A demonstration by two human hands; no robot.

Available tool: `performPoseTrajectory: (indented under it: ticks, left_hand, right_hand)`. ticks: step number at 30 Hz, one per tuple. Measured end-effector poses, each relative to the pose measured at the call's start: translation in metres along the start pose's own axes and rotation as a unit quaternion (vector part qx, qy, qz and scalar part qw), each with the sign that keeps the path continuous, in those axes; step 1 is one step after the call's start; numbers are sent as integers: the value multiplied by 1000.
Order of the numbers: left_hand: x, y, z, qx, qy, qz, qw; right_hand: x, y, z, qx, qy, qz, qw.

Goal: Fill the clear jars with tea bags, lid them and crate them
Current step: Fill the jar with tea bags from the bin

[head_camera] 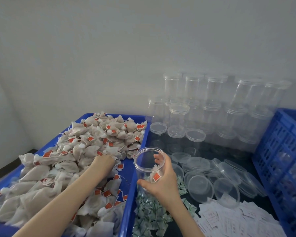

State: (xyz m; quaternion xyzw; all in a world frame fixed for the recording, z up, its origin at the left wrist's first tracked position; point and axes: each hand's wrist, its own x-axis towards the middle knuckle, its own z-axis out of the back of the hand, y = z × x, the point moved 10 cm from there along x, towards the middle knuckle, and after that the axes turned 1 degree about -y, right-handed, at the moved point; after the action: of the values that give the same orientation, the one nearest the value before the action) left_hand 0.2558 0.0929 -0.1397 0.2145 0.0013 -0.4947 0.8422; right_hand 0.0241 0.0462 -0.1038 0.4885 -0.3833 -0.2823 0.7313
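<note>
An open clear jar (149, 165), tilted, holds one red-tagged tea bag (155, 175) beside the heaped blue tray (140, 146).

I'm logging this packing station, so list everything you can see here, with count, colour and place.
tea bags: a large heap, beige with red tags, in the blue tray at left
held jar: one, clear, lidless, a few tea bags inside, centre
stacked jars: many, clear, lidded, against the wall
loose lids: many, clear, right of the held jar
green packets: a pile, bottom centre
white slips: a pile, bottom right
blue crate: one, far right
left hand: in the tea bags
right hand: grips the held jar
</note>
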Motion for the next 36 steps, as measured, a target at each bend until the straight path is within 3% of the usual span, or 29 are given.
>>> performPoseTrajectory:
  ticks: [5, 8, 11, 13, 15, 17, 21, 24, 26, 28, 30, 32, 36]
  left_hand:
    - [0, -3, 4, -33, 8, -6, 999]
    - [-11, 9, 30, -177, -48, 0, 983]
    - [-38, 22, 92, -313, -209, -28, 926]
    - [-63, 21, 134, -396, -295, -74, 867]
    - [-81, 13, 166, -468, -322, -124, 813]
    - [-90, -4, 182, -498, -306, -179, 792]
    - [-90, -61, 165, -423, -171, -284, 844]
    - [-81, -58, 149, -451, -122, -290, 835]
    - [-62, -25, 140, -476, -173, -213, 836]
    - [-37, 10, 114, -345, -199, -85, 913]
    - [-19, 33, 72, -134, -125, 26, 983]
    - [-13, 45, 38, -28, -59, 69, 995]
    - [-11, 63, 21, -72, -26, 112, 991]
  right_hand:
    - [-1, -4, 3, -2, 1, -6, 1000]
    - [-1, -6, 2, -4, 7, -11, 1000]
    - [0, -9, 2, 3, 7, -18, 1000]
    - [0, -9, 0, 1, 10, -19, 1000]
    - [0, -11, -2, 3, 13, -18, 1000]
    - [0, -10, -5, 8, 14, -18, 1000]
    - [0, -6, -4, 22, 4, -13, 1000]
    - [-2, -6, -1, 16, 5, -15, 1000]
    - [-4, -9, 0, 11, 10, -19, 1000]
    - [-5, -11, 2, 14, 12, -28, 999]
    - [-5, -11, 3, 13, 7, -29, 999]
    - [-5, -9, 3, 5, 6, -23, 1000]
    - [-4, -7, 3, -2, 7, -18, 1000]
